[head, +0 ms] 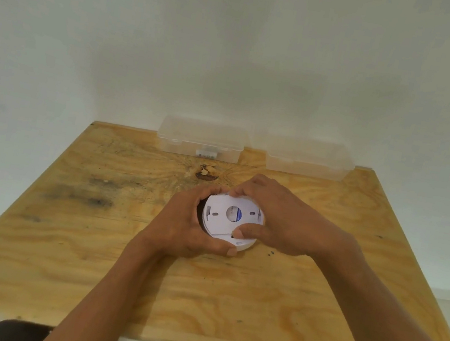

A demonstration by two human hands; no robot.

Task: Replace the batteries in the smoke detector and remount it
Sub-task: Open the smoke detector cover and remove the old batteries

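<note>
A round white smoke detector [244,245] lies face down near the middle of the wooden table [85,251]. Its white mounting plate [221,214], with slots and a round central hole, sits on top, tilted a little. My left hand [182,222] wraps around the detector's left side, thumb along the near rim. My right hand [284,219] grips the mounting plate from the right, fingertips on its far edge and thumb on its near edge. No batteries are visible around the detector.
Two clear plastic lidded boxes stand at the table's far edge against the wall: the left box [200,139] holds a small pale item, the right box [309,157] looks empty. A dark knot [206,172] marks the wood behind the hands.
</note>
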